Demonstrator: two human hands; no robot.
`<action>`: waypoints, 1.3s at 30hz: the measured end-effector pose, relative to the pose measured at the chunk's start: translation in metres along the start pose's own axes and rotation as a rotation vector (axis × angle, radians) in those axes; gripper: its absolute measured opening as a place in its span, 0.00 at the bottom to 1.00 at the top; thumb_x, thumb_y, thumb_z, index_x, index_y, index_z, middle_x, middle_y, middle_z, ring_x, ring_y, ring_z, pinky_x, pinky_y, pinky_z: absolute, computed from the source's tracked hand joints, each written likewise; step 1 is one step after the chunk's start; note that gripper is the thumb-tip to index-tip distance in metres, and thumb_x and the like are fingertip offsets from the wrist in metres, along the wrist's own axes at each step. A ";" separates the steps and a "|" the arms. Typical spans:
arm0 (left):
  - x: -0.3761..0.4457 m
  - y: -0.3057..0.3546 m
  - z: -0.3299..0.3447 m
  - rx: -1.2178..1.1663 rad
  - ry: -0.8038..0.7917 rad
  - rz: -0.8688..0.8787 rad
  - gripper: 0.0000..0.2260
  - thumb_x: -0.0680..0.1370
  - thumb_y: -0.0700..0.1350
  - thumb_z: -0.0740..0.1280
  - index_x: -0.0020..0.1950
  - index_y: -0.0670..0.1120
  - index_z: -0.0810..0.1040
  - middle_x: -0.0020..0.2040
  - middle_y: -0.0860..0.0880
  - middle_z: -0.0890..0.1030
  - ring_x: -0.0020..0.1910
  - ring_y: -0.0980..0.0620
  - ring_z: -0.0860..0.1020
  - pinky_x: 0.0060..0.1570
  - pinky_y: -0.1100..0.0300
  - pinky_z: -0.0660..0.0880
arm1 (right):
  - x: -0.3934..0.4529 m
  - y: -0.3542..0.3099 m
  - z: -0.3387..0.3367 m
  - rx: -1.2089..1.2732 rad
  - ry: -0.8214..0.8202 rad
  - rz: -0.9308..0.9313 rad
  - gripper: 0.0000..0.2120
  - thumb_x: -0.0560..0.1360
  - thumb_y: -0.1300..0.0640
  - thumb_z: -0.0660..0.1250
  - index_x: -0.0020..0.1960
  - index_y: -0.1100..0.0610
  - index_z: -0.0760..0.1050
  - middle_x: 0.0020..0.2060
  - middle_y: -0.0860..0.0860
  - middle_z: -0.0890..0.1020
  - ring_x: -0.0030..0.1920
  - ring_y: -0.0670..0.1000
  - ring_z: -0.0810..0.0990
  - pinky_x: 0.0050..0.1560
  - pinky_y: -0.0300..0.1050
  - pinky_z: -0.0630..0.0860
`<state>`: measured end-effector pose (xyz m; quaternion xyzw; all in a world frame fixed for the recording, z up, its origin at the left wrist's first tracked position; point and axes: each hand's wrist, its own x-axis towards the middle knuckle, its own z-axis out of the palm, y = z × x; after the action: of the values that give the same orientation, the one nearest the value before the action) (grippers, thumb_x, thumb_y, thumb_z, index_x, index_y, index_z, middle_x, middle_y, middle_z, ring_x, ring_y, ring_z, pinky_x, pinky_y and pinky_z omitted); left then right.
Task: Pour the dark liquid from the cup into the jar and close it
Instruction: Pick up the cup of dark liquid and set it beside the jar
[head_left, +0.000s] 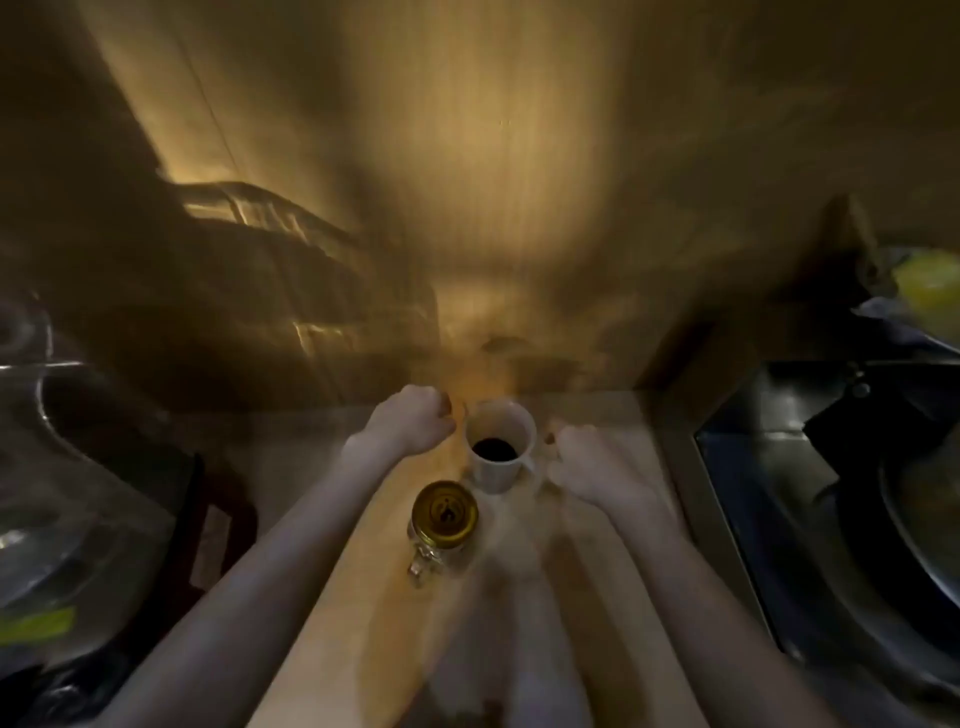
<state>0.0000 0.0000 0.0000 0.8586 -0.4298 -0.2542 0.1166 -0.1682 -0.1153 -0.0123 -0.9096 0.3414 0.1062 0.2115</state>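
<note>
A white cup (500, 447) with dark liquid in it stands on the wooden counter (613, 561). Just in front of it is a small glass jar (445, 519) with a gold lid on top and a metal clasp at its near side. My left hand (410, 423) is curled into a fist just left of the cup, holding nothing that I can see. My right hand (592, 467) hovers to the right of the cup, blurred, fingers bent and apart, palm down.
A sink basin (104, 415) with a dish rack (270, 249) behind lies to the left. A dark pan on a stove (893, 493) is at the right. A wooden wall panel (493, 182) rises behind the cup.
</note>
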 end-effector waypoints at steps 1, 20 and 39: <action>0.003 -0.002 0.005 -0.003 -0.008 -0.025 0.13 0.75 0.46 0.61 0.55 0.42 0.77 0.55 0.40 0.80 0.53 0.42 0.78 0.52 0.47 0.77 | 0.001 0.001 0.006 -0.002 -0.008 0.035 0.16 0.76 0.50 0.61 0.60 0.59 0.70 0.56 0.59 0.78 0.56 0.61 0.77 0.50 0.51 0.74; 0.014 0.001 0.058 -0.738 -0.177 -0.182 0.29 0.72 0.33 0.63 0.72 0.48 0.63 0.72 0.43 0.67 0.71 0.42 0.64 0.65 0.53 0.64 | 0.012 0.007 0.081 0.665 0.256 0.112 0.11 0.80 0.66 0.55 0.58 0.64 0.73 0.56 0.60 0.79 0.56 0.57 0.76 0.42 0.34 0.64; -0.069 0.062 0.070 -0.917 -0.053 0.083 0.26 0.70 0.38 0.69 0.67 0.45 0.68 0.63 0.52 0.74 0.63 0.54 0.71 0.61 0.59 0.69 | -0.077 0.026 0.046 1.235 0.659 0.129 0.15 0.77 0.66 0.58 0.35 0.52 0.70 0.33 0.46 0.73 0.31 0.34 0.71 0.34 0.24 0.67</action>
<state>-0.1143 0.0193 -0.0098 0.6937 -0.3097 -0.4352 0.4832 -0.2452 -0.0670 -0.0355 -0.5857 0.4389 -0.3758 0.5683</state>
